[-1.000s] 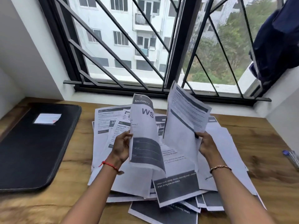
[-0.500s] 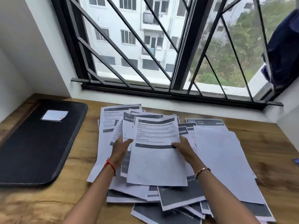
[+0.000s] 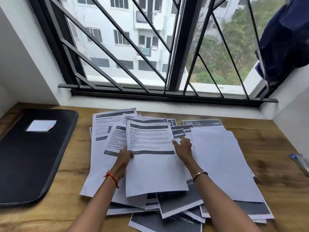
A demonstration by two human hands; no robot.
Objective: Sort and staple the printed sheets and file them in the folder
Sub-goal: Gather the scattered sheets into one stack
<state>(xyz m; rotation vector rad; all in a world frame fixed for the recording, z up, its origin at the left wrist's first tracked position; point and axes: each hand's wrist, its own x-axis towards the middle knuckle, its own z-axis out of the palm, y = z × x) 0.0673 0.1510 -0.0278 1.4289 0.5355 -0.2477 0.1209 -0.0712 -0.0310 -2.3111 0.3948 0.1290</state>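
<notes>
A loose heap of printed sheets (image 3: 222, 164) covers the middle of the wooden table. On top lies one sheet with a dark header bar and text (image 3: 153, 158). My left hand (image 3: 124, 157) grips that sheet's left edge, thumb on top. My right hand (image 3: 183, 147) rests at its right edge with fingers stretched over the sheets beneath. The black folder (image 3: 33, 156) lies closed at the left, a white label on its cover. A stapler (image 3: 301, 162) with a blue end sits at the table's right edge, partly cut off.
The wooden table (image 3: 280, 190) runs up to a white window ledge and black grille behind the papers. A dark blue cloth (image 3: 284, 41) hangs at the upper right. White walls close in on both sides.
Two sheets held upright a second ago came down onto the heap. My right hand has since shifted right, off the top sheet's edge, while my left keeps its hold.
</notes>
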